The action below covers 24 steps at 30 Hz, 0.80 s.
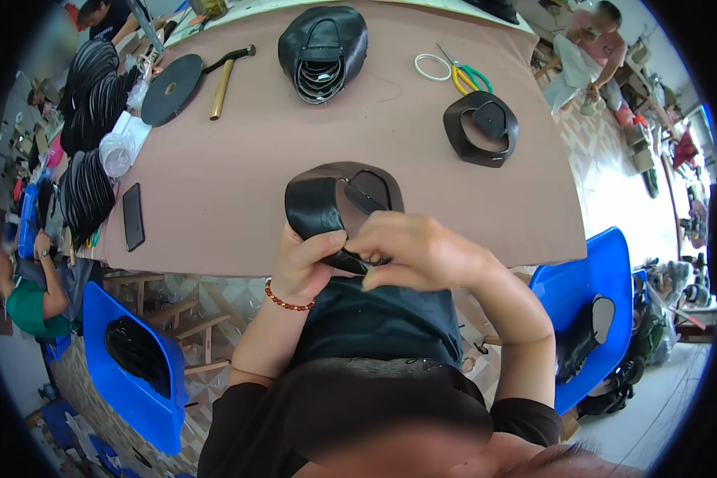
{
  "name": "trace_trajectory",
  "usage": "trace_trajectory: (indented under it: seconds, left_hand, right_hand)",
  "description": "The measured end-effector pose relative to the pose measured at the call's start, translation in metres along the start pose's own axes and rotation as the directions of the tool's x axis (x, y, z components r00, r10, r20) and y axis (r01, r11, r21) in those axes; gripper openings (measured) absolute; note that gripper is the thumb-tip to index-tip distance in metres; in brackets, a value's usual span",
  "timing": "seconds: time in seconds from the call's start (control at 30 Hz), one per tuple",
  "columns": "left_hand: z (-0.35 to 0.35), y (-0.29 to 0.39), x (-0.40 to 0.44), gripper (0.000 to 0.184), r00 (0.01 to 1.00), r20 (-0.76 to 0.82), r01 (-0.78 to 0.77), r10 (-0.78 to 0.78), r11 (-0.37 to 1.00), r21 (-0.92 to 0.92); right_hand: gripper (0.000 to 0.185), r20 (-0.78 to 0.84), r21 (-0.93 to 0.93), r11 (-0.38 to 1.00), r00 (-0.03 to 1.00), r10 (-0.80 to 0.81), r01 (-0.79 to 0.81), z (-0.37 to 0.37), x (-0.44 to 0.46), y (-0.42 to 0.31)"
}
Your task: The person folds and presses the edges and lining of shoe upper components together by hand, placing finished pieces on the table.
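Observation:
A black leather shoe upper (315, 201) rests at the front edge of the table, its opening facing up and to the right. My left hand (304, 259) grips its near edge from the left, thumb on top; a beaded bracelet circles that wrist. On the right, my right hand (414, 248) is closed, fingers curled and pinching the same near edge. Whether a small item is also between those fingertips is hidden. Farther right lies another black upper (457, 143), bent into a ring. At the back stands a stack of nested black uppers (323, 40).
On the brown tabletop (239, 159) are a hammer (222, 89), a black roll of tape (172, 89), a phone (134, 217), scissors (464, 78) and a white ring (432, 68). Blue bins (131, 374) flank me. Other people (40, 299) sit left and far right.

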<state>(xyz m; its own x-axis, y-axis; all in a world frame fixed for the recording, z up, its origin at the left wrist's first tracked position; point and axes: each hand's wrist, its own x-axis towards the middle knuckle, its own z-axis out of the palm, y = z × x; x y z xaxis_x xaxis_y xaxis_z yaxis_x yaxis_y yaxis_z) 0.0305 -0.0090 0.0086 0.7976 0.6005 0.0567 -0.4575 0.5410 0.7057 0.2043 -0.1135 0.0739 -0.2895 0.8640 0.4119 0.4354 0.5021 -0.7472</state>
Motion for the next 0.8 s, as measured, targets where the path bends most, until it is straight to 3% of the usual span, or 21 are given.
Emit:
trace_trajectory:
  seconds: [0.03, 0.13, 0.17, 0.27, 0.3, 0.43, 0.53, 0.57, 0.6, 0.63, 0.67, 0.7, 0.8]
  left_hand:
    - [0.016, 0.005, 0.001, 0.035, 0.999, 0.014, 0.030, -0.029, 0.999, -0.019]
    - [0.019, 0.010, 0.012, 0.036, 1.000, 0.014, 0.007, -0.006, 1.000, -0.002]
    - [0.015, 0.010, 0.015, 0.035, 1.000, 0.006, -0.007, 0.007, 1.000, 0.000]
    - [0.016, 0.020, 0.026, 0.033, 0.999, 0.001, -0.043, 0.043, 0.997, -0.070]
    - [0.016, 0.021, 0.029, 0.032, 0.999, 0.002, -0.036, 0.037, 0.995, -0.097]
    - [0.016, 0.016, 0.025, 0.040, 0.992, 0.000, -0.121, 0.124, 0.969, -0.217]
    - [0.023, 0.006, 0.015, 0.042, 0.989, 0.082, -0.108, 0.124, 0.978, -0.181]
    - [0.028, 0.005, 0.012, 0.039, 0.994, -0.013, -0.113, 0.112, 0.980, -0.166]
    - [0.026, 0.006, 0.011, 0.038, 0.989, -0.032, -0.144, 0.141, 0.982, -0.120]
    - [0.024, 0.006, 0.010, 0.037, 0.984, -0.051, -0.172, 0.168, 0.982, -0.075]
    - [0.022, 0.006, 0.009, 0.036, 0.978, -0.069, -0.199, 0.196, 0.980, -0.030]
    - [0.019, 0.006, 0.008, 0.035, 0.978, -0.058, -0.200, 0.200, 0.980, -0.001]
    - [0.014, 0.009, 0.003, 0.035, 0.982, -0.025, -0.183, 0.185, 0.982, 0.051]
  right_hand:
    - [0.042, 0.105, 0.315, 0.931, 0.982, 0.156, -0.182, -0.006, -0.001, 0.009]
    - [0.053, 0.177, 0.816, 0.505, 0.954, 0.241, -0.280, 0.003, -0.001, 0.041]
    - [0.040, 0.203, 0.875, 0.417, 0.969, 0.144, -0.245, 0.002, 0.002, 0.052]
    - [0.037, 0.161, 0.912, 0.347, 0.968, 0.194, -0.221, -0.002, 0.008, 0.061]
    - [0.029, 0.108, 0.871, 0.449, 0.970, 0.218, -0.198, -0.001, 0.010, 0.063]
    - [0.016, -0.052, 0.797, 0.578, 0.933, 0.357, -0.176, -0.005, 0.016, 0.042]
    - [0.015, -0.218, 0.730, 0.676, 0.902, 0.372, -0.103, -0.001, 0.016, 0.029]
    - [0.019, -0.307, 0.657, 0.750, 0.880, 0.363, -0.080, 0.005, 0.018, 0.023]
    - [0.020, -0.417, 0.371, 0.928, 0.884, 0.211, -0.047, 0.008, 0.019, 0.018]
    - [0.022, -0.471, 0.043, 0.999, 0.881, 0.034, -0.015, 0.010, 0.020, 0.013]
    - [0.023, -0.461, -0.291, 0.957, 0.874, -0.152, 0.013, 0.013, 0.019, 0.010]
    - [0.028, -0.447, -0.381, 0.921, 0.857, -0.258, 0.078, 0.017, 0.018, 0.011]
    - [0.026, -0.297, -0.592, 0.794, 0.878, -0.376, 0.140, 0.016, 0.015, 0.005]
